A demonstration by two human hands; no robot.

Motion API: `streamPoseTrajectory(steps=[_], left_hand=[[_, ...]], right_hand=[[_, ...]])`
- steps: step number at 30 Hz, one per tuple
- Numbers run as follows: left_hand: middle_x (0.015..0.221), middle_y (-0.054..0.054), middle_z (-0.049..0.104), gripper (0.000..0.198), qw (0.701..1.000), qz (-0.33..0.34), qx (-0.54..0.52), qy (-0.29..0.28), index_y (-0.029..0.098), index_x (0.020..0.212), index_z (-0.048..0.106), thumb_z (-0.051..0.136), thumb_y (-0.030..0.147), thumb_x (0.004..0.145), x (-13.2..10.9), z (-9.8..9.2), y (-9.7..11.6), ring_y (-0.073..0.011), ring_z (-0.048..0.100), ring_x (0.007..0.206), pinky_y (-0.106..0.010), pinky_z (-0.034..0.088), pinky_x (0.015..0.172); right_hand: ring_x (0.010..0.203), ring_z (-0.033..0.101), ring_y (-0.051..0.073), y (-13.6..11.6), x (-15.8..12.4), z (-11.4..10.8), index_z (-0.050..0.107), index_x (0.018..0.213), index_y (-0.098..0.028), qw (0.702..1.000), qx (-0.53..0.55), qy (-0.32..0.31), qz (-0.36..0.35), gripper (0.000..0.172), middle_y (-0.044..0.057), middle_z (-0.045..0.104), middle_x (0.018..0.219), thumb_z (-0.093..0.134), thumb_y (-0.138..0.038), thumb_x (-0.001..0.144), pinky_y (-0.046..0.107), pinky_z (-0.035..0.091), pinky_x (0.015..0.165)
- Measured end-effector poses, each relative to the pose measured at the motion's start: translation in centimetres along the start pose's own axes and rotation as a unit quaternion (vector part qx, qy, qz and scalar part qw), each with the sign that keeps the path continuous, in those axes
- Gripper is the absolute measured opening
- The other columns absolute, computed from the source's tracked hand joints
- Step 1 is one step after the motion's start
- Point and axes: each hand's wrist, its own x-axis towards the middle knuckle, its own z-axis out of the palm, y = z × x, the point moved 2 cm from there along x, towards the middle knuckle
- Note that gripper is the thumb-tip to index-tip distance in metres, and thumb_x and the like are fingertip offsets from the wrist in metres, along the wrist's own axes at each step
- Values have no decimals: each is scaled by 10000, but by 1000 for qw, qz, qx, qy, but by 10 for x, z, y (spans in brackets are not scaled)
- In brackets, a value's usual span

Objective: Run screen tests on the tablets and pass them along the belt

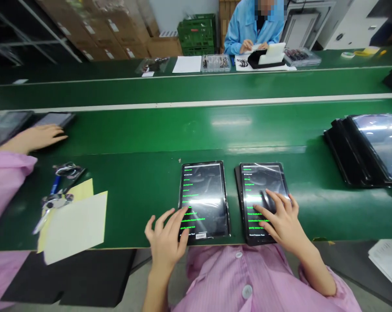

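Two black tablets lie side by side on the green workbench (140,195), each screen showing a list of green text lines. My left hand (166,238) rests its fingertips on the lower left part of the left tablet (204,199). My right hand (276,219) lies on the lower right of the screen of the right tablet (262,190), its fingers spread. That tablet seems to sit on a dark case or a second tablet. Both hands hold nothing. Clear film appears to reflect light on both screens.
A co-worker's hand (36,138) in a pink sleeve touches a tablet (54,119) at the left. Beside it lie sheets of paper (75,227) and a blue-handled tool (54,186). A stack of black tablets (361,149) stands at the right. Another person (254,26) works across the conveyor.
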Motion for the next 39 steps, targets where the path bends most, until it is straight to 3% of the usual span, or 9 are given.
streamPoseTrajectory(steps=[2, 5, 8, 15, 21, 25, 30, 34, 39], left_hand=[[1174, -88, 720, 496, 999, -19, -7, -31, 265, 1416, 522, 315, 451, 1005, 3, -4, 3, -305, 591, 1100, -561, 107, 1134], [1187, -123, 701, 644, 999, -31, -12, 25, 245, 1456, 480, 185, 586, 995, 5, -12, 2, -329, 559, 1128, -591, 83, 1135], [1215, -125, 683, 618, 998, -42, -13, 33, 261, 1457, 479, 235, 587, 993, 3, -9, -2, -327, 559, 1150, -573, 139, 1141], [1431, -168, 492, 700, 970, -146, -174, -83, 207, 1506, 363, 200, 652, 990, 3, 19, -2, -305, 484, 1318, -485, 406, 1067], [1402, -182, 502, 787, 963, -166, -196, -79, 199, 1516, 346, 161, 720, 956, 10, 16, -3, -311, 532, 1268, -492, 455, 1042], [1359, -176, 515, 825, 961, -183, -172, -114, 219, 1439, 481, 152, 770, 921, 10, 16, -6, -320, 608, 1148, -491, 519, 941], [1289, -196, 567, 975, 959, -198, -190, -75, 167, 1566, 196, 118, 836, 862, 13, 14, -13, -303, 656, 1034, -475, 552, 858], [1306, -162, 551, 931, 963, -170, -149, -146, 227, 1460, 456, 60, 823, 864, 17, 13, -15, -285, 675, 961, -413, 559, 742], [1253, -208, 559, 1050, 968, -177, -159, -75, 136, 1561, 165, 36, 859, 811, 17, 16, -20, -307, 664, 996, -483, 564, 815]], right_hand=[[1264, 398, 353, 3, -1, -5, 662, 1172, -271, 1000, -3, 31, 0, 356, 137, 407, 1450, 385, -447, 1034, 640, 250, 1087], [1216, 451, 334, 9, -2, -14, 623, 1097, -213, 997, 3, 81, 2, 312, 157, 473, 1354, 389, -409, 1032, 603, 275, 1084], [1141, 500, 311, 16, -3, -17, 588, 1044, -212, 997, -3, 82, 9, 244, 141, 542, 1259, 405, -373, 1027, 582, 290, 1073], [1137, 511, 320, 19, -4, -13, 534, 1128, -238, 997, 15, 70, 31, 236, 129, 553, 1262, 402, -400, 1019, 573, 269, 1084], [1138, 510, 322, 21, -1, -14, 519, 1146, -237, 997, 26, 70, 34, 234, 136, 552, 1266, 395, -391, 1021, 566, 269, 1083], [1149, 510, 329, 24, 1, -15, 513, 1170, -241, 996, 43, 71, 43, 256, 136, 553, 1271, 397, -407, 1014, 578, 266, 1089], [1133, 518, 318, 25, 5, -15, 513, 1149, -217, 995, 49, 76, 32, 270, 148, 558, 1255, 371, -413, 1029, 571, 297, 1073], [1135, 512, 318, 23, 8, -12, 512, 1154, -226, 997, 51, 53, 28, 278, 143, 560, 1250, 374, -433, 1030, 565, 298, 1072], [1146, 508, 315, 23, 7, -9, 535, 1159, -223, 998, 53, 29, 27, 283, 139, 565, 1252, 384, -423, 1027, 554, 307, 1070]])
